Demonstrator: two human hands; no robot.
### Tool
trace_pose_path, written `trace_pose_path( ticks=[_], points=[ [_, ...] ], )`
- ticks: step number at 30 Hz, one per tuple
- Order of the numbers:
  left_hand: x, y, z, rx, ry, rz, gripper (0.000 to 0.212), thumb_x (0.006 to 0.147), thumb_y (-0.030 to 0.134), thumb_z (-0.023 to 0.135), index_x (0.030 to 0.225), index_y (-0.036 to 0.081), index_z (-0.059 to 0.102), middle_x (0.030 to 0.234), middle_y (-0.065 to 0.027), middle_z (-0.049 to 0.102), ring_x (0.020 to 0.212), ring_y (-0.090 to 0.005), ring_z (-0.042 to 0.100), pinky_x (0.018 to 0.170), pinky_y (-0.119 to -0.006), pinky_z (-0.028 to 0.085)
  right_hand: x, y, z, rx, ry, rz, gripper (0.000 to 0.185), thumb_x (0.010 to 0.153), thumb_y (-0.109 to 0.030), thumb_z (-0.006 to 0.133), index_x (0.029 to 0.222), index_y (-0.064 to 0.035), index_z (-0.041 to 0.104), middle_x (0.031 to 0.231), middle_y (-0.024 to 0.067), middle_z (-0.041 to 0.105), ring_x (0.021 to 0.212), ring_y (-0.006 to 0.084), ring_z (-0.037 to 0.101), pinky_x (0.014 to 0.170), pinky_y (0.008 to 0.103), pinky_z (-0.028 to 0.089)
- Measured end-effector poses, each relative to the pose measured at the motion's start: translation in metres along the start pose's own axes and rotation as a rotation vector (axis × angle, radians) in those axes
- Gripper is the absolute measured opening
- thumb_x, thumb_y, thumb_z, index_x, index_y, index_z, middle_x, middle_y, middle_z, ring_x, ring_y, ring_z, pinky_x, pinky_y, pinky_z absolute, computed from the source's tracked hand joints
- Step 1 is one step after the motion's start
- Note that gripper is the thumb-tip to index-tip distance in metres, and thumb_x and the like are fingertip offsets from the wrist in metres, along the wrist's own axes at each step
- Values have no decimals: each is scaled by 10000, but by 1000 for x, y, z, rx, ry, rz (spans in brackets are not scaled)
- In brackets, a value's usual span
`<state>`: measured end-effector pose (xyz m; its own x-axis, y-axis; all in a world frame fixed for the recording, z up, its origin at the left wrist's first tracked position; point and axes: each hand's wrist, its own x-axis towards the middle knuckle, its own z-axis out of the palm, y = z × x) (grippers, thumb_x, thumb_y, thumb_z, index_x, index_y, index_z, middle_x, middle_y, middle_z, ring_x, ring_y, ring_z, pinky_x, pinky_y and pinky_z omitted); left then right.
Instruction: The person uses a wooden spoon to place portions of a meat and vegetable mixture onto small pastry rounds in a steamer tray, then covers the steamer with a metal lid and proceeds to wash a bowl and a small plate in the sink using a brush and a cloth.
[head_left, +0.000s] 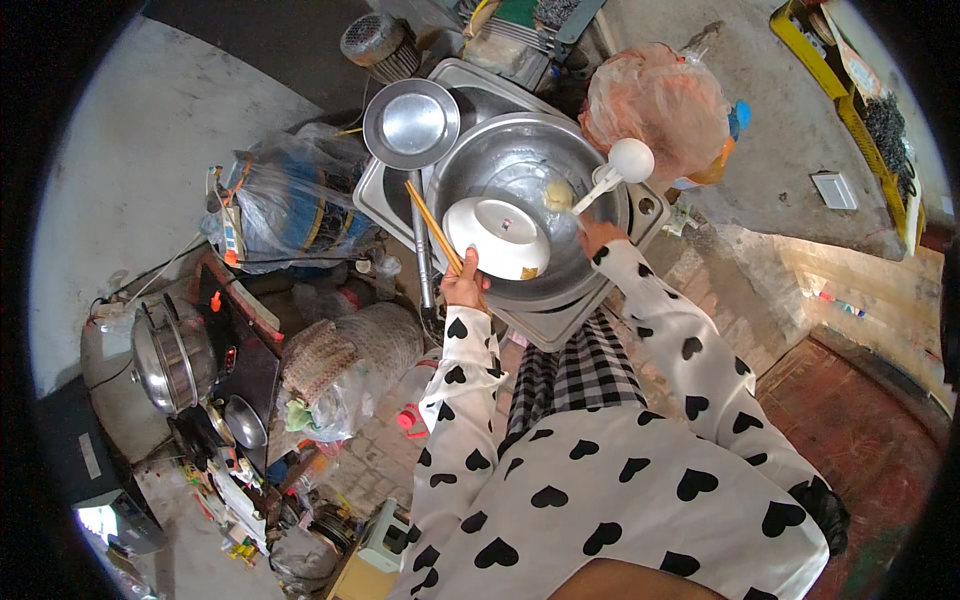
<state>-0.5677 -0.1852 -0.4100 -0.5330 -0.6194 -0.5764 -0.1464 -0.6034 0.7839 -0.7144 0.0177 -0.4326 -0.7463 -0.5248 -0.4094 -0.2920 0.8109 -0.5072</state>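
My left hand (466, 283) grips the edge of an upturned white bowl (496, 236), with a pair of wooden chopsticks (433, 226) held alongside it. The bowl's base faces up, over a wide stainless steel basin (517, 142). My right hand (598, 235) is at the basin's right side, its fingers partly hidden, at the handle end of a white ladle (631, 160). The ladle's head reaches past the rim. A pale yellow round thing (559, 196) is inside the basin, close to my right fingers; what it is I cannot tell.
The basin rests on a metal sink (551, 330). A smaller metal pan (411, 124) sits at its upper left, near a metal tube (421, 255). A pinkish plastic bag (652, 112) stands right of the basin. Leftward are a plastic-wrapped blue container (300, 202) and a lidded steel pot (176, 352).
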Motion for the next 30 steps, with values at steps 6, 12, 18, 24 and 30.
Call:
trace_pose_path(
  ticks=[6, 12, 18, 24, 30],
  points=[
    [4, 9, -22, 174, -32, -86, 285, 834, 379, 533, 758, 106, 506, 486, 44, 355, 373, -75, 266, 402, -253, 285, -85, -49, -26, 506, 43, -228, 353, 840, -223, 499, 1152, -59, 476, 716, 179, 595, 613, 305, 592, 547, 357, 456],
    [11, 13, -32, 138, 35, -166, 382, 831, 451, 496, 809, 72, 539, 560, 36, 432, 385, -60, 292, 403, -241, 320, -88, -62, -10, 192, 34, -513, 412, 793, -232, 518, 1188, -141, 439, 592, 164, 560, 533, 358, 551, 486, 431, 444],
    [9, 29, -31, 355, 27, -63, 195, 761, 250, 660, 765, 76, 573, 480, 49, 407, 378, -50, 337, 386, -224, 355, -78, -6, -10, -99, -103, -226, 432, 797, -226, 521, 1209, -153, 414, 647, 156, 574, 557, 336, 563, 482, 415, 456],
    [19, 25, -26, 369, 35, -22, 181, 770, 232, 651, 772, 72, 564, 504, 51, 422, 393, -56, 354, 392, -225, 368, 3, -10, 2, -130, -67, 80, 386, 825, -204, 491, 1187, -92, 419, 722, 212, 583, 646, 368, 577, 550, 425, 458],
    [18, 25, -28, 359, 38, -39, 157, 782, 217, 636, 785, 77, 565, 510, 52, 427, 406, -50, 368, 395, -225, 379, -84, -55, -23, 443, 45, -318, 370, 829, -211, 483, 1168, -69, 444, 695, 205, 576, 634, 370, 567, 538, 437, 446]
  ],
)
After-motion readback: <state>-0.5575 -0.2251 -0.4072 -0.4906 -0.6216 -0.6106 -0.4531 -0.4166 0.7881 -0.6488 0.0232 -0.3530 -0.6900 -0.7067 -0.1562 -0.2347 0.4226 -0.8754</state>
